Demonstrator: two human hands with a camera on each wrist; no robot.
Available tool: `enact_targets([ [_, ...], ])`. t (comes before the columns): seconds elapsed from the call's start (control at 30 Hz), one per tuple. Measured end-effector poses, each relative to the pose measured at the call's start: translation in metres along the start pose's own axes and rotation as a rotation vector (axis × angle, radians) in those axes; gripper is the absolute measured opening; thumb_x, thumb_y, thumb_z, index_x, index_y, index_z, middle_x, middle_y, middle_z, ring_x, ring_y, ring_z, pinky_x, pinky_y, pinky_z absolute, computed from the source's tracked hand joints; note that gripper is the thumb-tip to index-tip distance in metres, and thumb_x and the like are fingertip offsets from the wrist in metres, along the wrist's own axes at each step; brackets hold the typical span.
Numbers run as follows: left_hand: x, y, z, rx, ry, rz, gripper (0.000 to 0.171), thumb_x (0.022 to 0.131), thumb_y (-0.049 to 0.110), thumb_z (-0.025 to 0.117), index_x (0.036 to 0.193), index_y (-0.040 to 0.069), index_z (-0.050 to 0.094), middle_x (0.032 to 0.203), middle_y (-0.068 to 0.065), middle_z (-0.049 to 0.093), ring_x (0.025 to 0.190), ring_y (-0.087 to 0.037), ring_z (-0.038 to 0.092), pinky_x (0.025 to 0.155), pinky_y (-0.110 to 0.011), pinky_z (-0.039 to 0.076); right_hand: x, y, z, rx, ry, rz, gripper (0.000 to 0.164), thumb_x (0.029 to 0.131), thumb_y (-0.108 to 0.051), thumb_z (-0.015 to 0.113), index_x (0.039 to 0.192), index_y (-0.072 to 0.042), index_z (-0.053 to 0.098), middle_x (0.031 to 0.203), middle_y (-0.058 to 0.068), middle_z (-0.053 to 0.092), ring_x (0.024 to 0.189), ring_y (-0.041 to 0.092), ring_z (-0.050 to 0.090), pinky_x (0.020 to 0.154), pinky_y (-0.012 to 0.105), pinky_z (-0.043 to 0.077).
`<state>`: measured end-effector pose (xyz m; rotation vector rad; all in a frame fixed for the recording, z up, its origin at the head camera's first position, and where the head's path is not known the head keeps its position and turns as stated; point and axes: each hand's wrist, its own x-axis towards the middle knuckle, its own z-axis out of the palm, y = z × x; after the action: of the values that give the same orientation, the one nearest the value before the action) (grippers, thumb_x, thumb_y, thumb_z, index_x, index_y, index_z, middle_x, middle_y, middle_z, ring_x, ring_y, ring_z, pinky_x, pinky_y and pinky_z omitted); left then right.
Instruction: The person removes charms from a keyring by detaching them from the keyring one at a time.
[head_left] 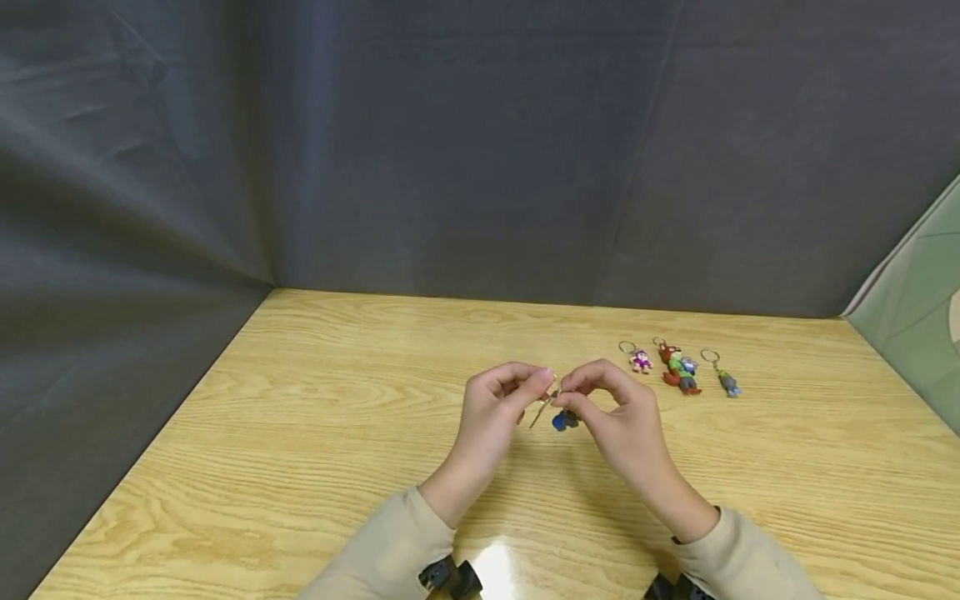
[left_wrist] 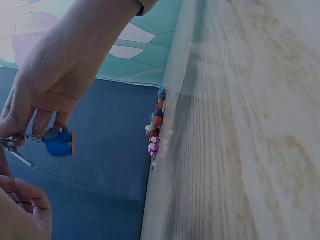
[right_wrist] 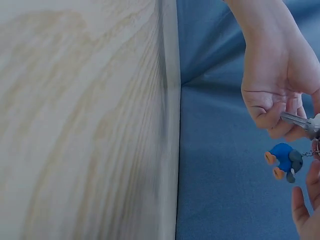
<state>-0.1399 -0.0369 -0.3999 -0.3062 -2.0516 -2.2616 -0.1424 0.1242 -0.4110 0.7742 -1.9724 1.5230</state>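
Note:
In the head view both hands meet above the wooden table. My left hand [head_left: 487, 412] pinches a metal key [right_wrist: 295, 119] between thumb and fingers. The thumb and fingertips of my right hand [head_left: 622, 421] pinch the key ring [left_wrist: 20, 136] at the key's head. From that ring, on a short chain, hangs a small figurine [right_wrist: 283, 157] with a blue body, grey head and orange feet. It dangles below the right fingers, clear of the table. Fingers partly hide the ring.
On the table [head_left: 337, 400] to the right lie several figurine keychains: a purple-and-pink one [head_left: 641, 361], a larger red-and-green one [head_left: 679, 371] and a slim blue-grey one [head_left: 727, 382]. Dark cloth [head_left: 465, 167] hangs behind and at the left; a green patterned sheet [head_left: 915, 308] stands at the right.

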Motion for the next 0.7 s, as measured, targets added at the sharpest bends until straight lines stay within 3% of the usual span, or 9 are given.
enact_targets([
  [0.1, 0.000, -0.001, 0.001, 0.004, 0.000, 0.002, 0.025, 0.094, 0.020, 0.069, 0.096, -0.004, 0.072, 0.079, 0.003, 0.065, 0.063, -0.011, 0.044, 0.058, -0.021, 0.035, 0.000, 0.001, 0.000, -0.009, 0.001, -0.014, 0.019, 0.088, -0.021, 0.072, 0.087, -0.003, 0.067, 0.082, 0.001, 0.068, 0.075, 0.008, 0.060, 0.071, 0.019, 0.048],
  [0.23, 0.000, -0.003, 0.001, -0.001, 0.002, -0.004, 0.025, 0.094, 0.020, 0.068, 0.097, -0.005, 0.072, 0.079, 0.004, 0.065, 0.062, -0.010, 0.044, 0.058, -0.021, 0.035, 0.000, 0.000, 0.000, -0.031, -0.003, -0.012, 0.008, 0.084, -0.002, 0.076, 0.084, -0.005, 0.068, 0.079, 0.001, 0.067, 0.074, 0.008, 0.059, 0.070, 0.019, 0.047],
  [0.33, 0.000, -0.003, 0.001, -0.011, 0.003, -0.004, 0.024, 0.095, 0.019, 0.068, 0.097, -0.005, 0.071, 0.079, 0.004, 0.065, 0.062, -0.010, 0.044, 0.058, -0.022, 0.035, 0.000, -0.001, 0.000, -0.036, -0.003, 0.012, 0.019, 0.080, 0.011, 0.075, 0.084, -0.006, 0.068, 0.078, 0.000, 0.068, 0.074, 0.009, 0.059, 0.069, 0.019, 0.047],
  [0.57, 0.002, 0.000, -0.001, -0.006, 0.013, 0.027, 0.024, 0.096, 0.019, 0.066, 0.097, -0.004, 0.070, 0.081, 0.004, 0.063, 0.063, -0.010, 0.044, 0.056, -0.021, 0.034, 0.002, -0.001, -0.004, -0.007, -0.022, 0.103, 0.012, 0.085, 0.005, 0.073, 0.089, -0.004, 0.067, 0.084, -0.001, 0.067, 0.080, 0.009, 0.061, 0.075, 0.021, 0.048],
  [0.7, 0.005, 0.003, -0.004, -0.003, 0.044, 0.060, 0.023, 0.095, 0.018, 0.066, 0.096, -0.005, 0.069, 0.080, 0.003, 0.064, 0.064, -0.008, 0.045, 0.056, -0.021, 0.034, 0.011, 0.001, -0.016, -0.050, -0.053, 0.159, 0.012, 0.084, 0.006, 0.073, 0.089, -0.004, 0.068, 0.084, -0.002, 0.067, 0.080, 0.008, 0.062, 0.076, 0.020, 0.049],
])
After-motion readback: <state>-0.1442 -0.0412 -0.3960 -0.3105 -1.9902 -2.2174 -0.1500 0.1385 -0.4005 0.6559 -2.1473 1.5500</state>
